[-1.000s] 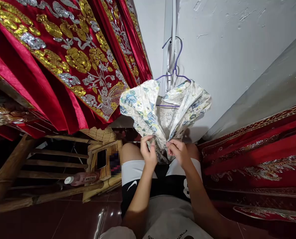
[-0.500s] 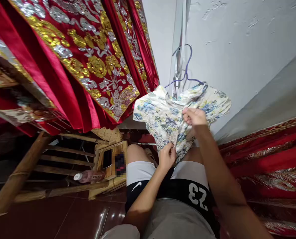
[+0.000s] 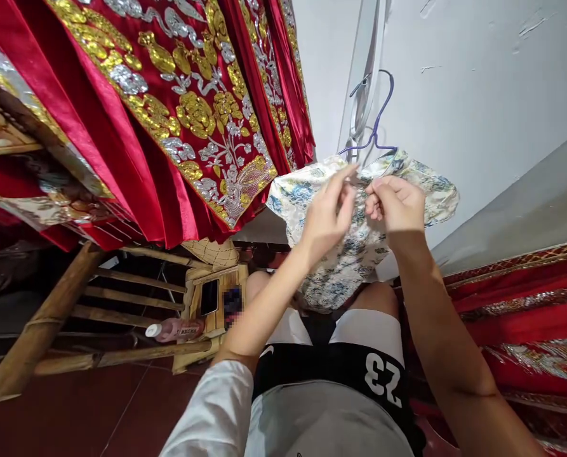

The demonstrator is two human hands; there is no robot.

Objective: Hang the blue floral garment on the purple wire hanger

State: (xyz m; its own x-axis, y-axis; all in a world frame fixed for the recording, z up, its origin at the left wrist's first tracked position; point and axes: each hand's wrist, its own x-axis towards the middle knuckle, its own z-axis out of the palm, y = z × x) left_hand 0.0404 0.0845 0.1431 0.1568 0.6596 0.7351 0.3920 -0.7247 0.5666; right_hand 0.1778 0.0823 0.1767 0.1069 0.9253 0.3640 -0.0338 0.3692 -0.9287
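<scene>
A cream floral garment (image 3: 347, 254) with blue flowers hangs on a purple hanger (image 3: 377, 124) hooked on a metal fitting against the white wall. Both of my hands are raised to its collar, close together. My left hand (image 3: 328, 212) pinches the fabric at the neckline with thumb and fingers. My right hand (image 3: 397, 203) is closed on the collar edge just to the right of it. The garment's lower part drapes down toward my knees.
Red satin cloth (image 3: 169, 114) with gold and silver embroidery hangs at the upper left. More red embroidered fabric (image 3: 526, 311) lies at the right. A bamboo shelf (image 3: 121, 304) at the lower left holds a phone (image 3: 209, 296) and a pink bottle (image 3: 173, 329). The floor is dark red tile.
My left hand has risen from the garment's lower hem to the collar, joining my right hand, which climbed there first. The view has tilted slightly upward.
</scene>
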